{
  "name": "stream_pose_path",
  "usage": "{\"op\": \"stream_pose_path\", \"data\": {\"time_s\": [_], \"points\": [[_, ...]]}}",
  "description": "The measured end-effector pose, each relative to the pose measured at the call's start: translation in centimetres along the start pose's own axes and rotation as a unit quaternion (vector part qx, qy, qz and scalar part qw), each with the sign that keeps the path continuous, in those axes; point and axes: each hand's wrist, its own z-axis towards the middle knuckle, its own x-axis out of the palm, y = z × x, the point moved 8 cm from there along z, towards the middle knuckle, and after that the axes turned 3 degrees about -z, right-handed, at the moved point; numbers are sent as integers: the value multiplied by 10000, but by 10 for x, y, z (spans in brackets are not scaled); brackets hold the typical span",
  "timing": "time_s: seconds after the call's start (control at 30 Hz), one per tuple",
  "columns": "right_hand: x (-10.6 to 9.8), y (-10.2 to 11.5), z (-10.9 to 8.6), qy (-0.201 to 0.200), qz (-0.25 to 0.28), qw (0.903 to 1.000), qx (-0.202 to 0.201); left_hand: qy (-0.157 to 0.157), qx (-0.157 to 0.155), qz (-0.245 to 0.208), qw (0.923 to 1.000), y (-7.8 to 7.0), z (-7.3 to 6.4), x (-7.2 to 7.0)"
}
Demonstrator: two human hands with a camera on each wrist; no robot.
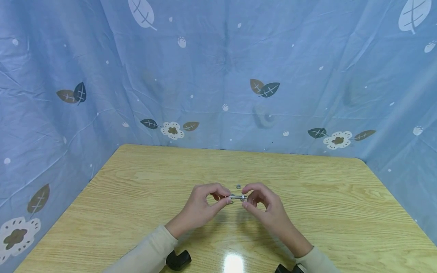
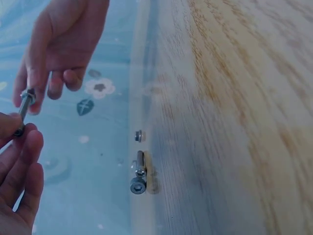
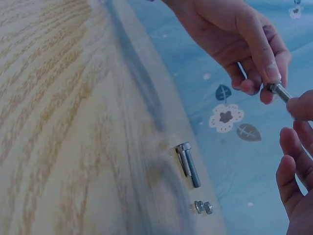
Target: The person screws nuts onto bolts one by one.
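Note:
My left hand pinches a silver socket-head bolt by its head, between thumb and fingertips. The bolt lies about level in the head view, its shank pointing right. A nut sits around the shank near the far end. Thumb and fingertips of my right hand hold that nut; its threads are partly hidden. In the left wrist view the nut shows between the right fingers, with the bolt shank bare below it. In the right wrist view the right thumb covers the bolt's end.
Below the hands, loose bolts lie side by side on the wooden table. Two loose nuts are close by; one nut shows beyond the hands. A blue patterned curtain encloses the table's back and sides.

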Motion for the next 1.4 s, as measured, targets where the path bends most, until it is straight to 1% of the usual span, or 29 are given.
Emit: {"op": "stream_pose_path", "data": {"time_s": [0.17,0.4,0.5,0.57,0.73,0.8,0.9,1.03,1.13,1.2,1.4], "points": [[-2,2,1,-16,-19,10000,-83,15,35,-13,10000,0,0,1],[-3,-3,1,-54,-209,9992,328,41,30,-1,10000,-2,1,1],[-3,-3,1,-80,-276,9990,356,33,20,17,10000,-2,1,1],[-4,-3,1,-74,-231,9993,294,39,-5,21,10000,-2,2,0],[-2,0,1,-15,-78,10000,-43,51,-111,69,9999,-2,2,0],[-2,1,2,-8,-93,9999,-95,52,-123,78,9999,-2,2,0],[-2,0,2,-28,-182,9998,76,50,-128,47,9999,-3,2,1],[-2,-5,1,-45,-325,9981,521,32,-120,-3,9999,-5,2,1],[-2,-7,1,-37,-314,9973,656,22,-97,-1,10000,-6,2,1],[-2,-7,1,-31,-272,9979,579,9,-85,7,10000,-6,2,1],[-2,1,2,-45,-97,9999,-37,-1,-157,-9,9999,-6,2,0]]}}
